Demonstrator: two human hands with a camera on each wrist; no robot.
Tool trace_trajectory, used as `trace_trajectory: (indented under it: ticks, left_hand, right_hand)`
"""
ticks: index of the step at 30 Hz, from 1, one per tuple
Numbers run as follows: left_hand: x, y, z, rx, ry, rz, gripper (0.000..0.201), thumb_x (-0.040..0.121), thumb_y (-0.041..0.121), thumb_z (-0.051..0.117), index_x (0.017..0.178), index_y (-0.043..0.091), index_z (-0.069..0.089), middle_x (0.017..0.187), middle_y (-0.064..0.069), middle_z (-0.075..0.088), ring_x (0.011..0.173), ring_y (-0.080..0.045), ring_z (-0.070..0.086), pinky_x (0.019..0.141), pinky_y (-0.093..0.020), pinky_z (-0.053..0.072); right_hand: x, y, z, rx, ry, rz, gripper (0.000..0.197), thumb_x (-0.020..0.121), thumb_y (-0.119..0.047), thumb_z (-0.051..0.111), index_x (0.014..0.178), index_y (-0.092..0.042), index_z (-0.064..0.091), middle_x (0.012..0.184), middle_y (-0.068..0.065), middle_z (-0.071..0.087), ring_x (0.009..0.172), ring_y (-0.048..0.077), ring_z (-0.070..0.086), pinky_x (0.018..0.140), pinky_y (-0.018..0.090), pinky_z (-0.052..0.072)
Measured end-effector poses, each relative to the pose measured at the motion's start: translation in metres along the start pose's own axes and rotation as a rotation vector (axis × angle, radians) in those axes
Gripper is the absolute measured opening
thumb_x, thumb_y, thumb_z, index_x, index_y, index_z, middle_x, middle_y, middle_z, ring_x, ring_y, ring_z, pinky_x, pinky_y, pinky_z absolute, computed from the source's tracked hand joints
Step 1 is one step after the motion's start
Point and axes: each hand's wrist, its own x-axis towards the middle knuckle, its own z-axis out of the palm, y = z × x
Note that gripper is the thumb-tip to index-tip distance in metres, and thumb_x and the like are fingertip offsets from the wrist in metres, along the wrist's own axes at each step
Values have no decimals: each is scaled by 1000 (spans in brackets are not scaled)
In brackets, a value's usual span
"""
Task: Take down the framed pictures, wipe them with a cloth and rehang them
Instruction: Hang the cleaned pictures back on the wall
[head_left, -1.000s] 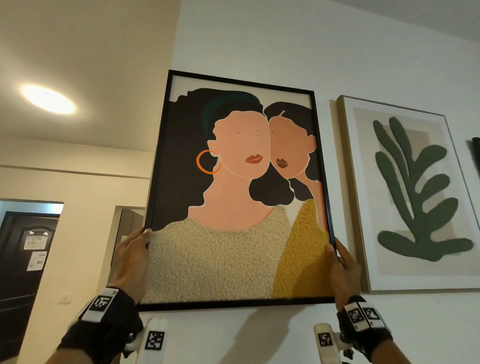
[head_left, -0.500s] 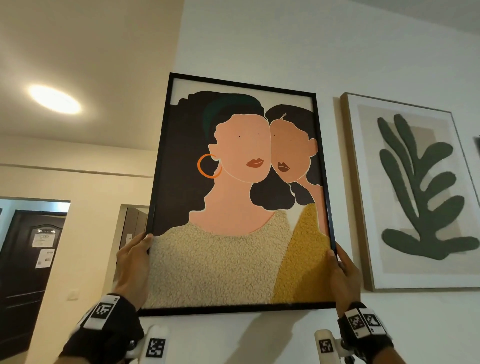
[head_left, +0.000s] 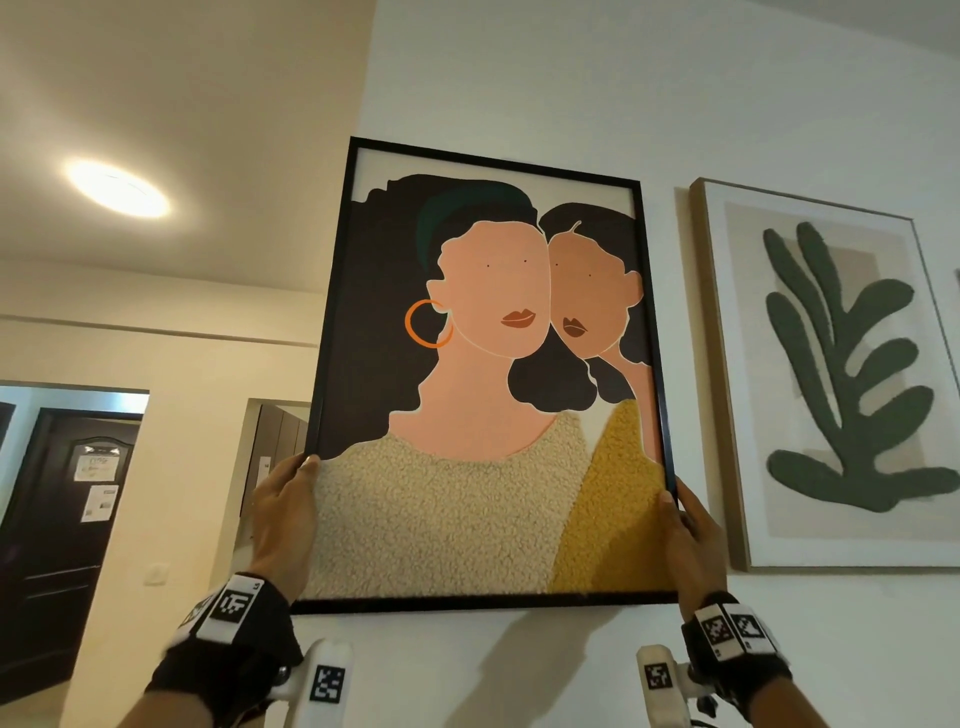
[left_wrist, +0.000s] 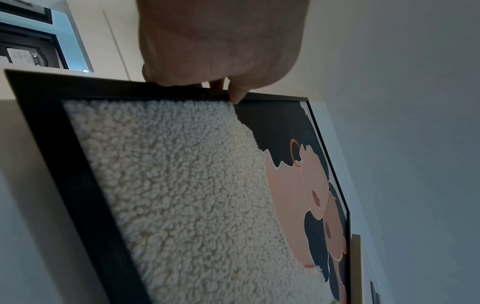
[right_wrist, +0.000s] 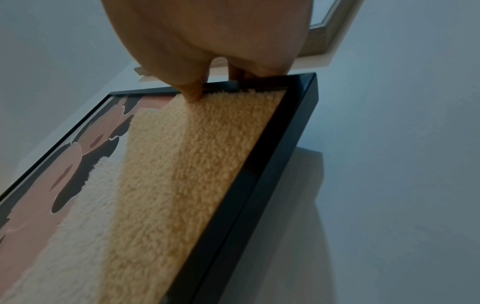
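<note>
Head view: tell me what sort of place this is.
Likely a home hallway or living area: framed art, a portrait picture and a leaf picture, on a white wall, a ceiling light, a dark door.

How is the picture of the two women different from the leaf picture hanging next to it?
The two-women picture has a thin black frame; the leaf picture has a pale wooden one. The two-women picture is gripped at its lower sides by the left hand and right hand; the leaf picture hangs untouched. The two-women picture sits slightly askew, its bottom away from the wall; the leaf picture lies flat. Both are upright rectangles with fuzzy textured patches.
</note>
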Motion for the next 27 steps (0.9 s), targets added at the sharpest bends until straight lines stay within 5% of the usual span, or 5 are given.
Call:
trace_trajectory:
  ticks: [4,11,21,27]
  left_hand:
    - [3,-3,1,12,2,14,26,110,27,52,114,8,70,109,-14,62,104,-31,54,89,-46,43]
    - [-4,0,1,33,-2,49,23,111,20,51,119,6,67,106,-8,61,105,-29,53,89,-42,41]
    - [-12,6,-4,195,49,181,32,109,14,55,138,7,64,134,-17,60,112,-23,52,73,-17,37]
    - [-16,12,-7,244,52,174,34,108,13,56,141,6,62,140,-17,53,113,-22,50,90,-32,39]
  right_hand:
    - [3,0,0,4,0,8,44,105,-37,49,147,-25,49,124,3,56,113,25,48,96,44,39]
    - [8,8,-1,-27,10,-9,44,104,-38,50,146,-26,52,122,0,58,117,28,51,101,51,42]
    - [23,26,1,-96,77,-41,37,101,-37,57,135,-24,61,127,3,62,115,25,54,96,43,40]
    - [26,27,0,-108,83,-53,36,101,-38,57,133,-24,62,126,2,62,115,24,54,96,43,42]
